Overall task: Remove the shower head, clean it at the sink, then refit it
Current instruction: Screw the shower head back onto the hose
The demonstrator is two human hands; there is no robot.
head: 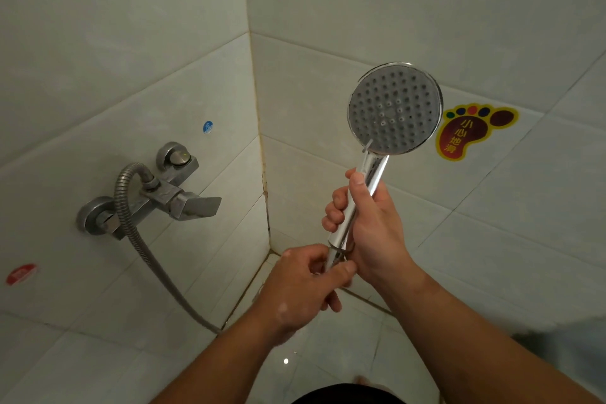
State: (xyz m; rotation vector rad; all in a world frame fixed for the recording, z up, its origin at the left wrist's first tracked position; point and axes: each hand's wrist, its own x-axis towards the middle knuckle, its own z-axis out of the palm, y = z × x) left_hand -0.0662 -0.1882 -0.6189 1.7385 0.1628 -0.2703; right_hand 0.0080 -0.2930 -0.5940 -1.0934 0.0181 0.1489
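Pale tiled walls (328,10) are meeting in a corner behind the work. The right hand (364,223) is wrapping its fingers round the shower head (395,108) handle, holding its long axis upright. Directly below, the left hand (305,289) is pinching the hose nut (334,259), sitting nearer it, probably for unscrewing.

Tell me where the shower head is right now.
In the head view, right of centre: the shower head is held up by its handle in the right hand, just left of the foot-shaped sticker on the wall.
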